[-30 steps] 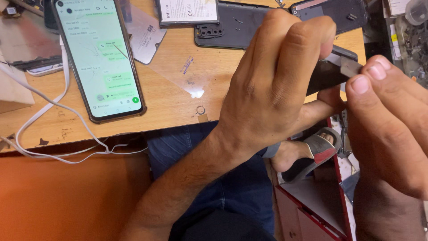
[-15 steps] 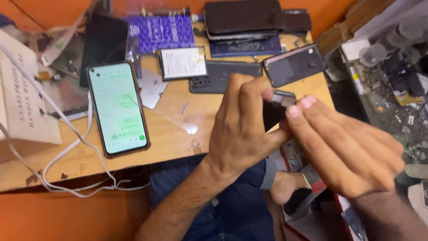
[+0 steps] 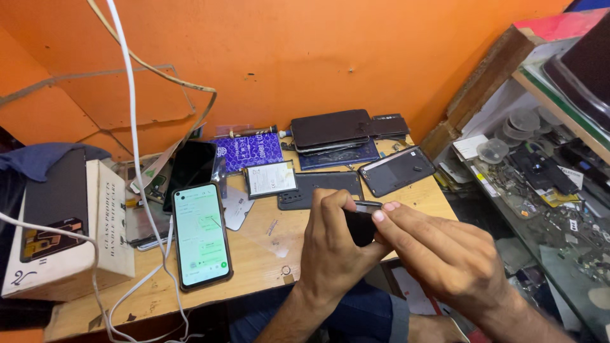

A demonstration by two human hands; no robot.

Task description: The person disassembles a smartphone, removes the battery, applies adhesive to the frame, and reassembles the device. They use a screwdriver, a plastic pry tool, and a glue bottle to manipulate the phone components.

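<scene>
My left hand point(image 3: 333, 248) wraps around a small dark phone point(image 3: 360, 223), held edge-on above the front edge of the wooden table point(image 3: 267, 260). My right hand point(image 3: 445, 254) comes in from the right, its fingertips pressed against the phone's upper right edge. Most of the phone is hidden behind my fingers. To the left, a phone with a lit screen point(image 3: 200, 235) lies flat on the table.
A white box point(image 3: 63, 232) and white cables point(image 3: 136, 159) stand at left. Several dark phones and back covers point(image 3: 330, 130), a battery point(image 3: 271, 178) and a blue packet point(image 3: 249, 151) lie at the back. A shelf of small parts point(image 3: 540, 171) runs along the right.
The view has pulled back and up, bringing the orange wall and the whole table into sight. My hands keep their grip on the dark phone and now appear lower and smaller.
</scene>
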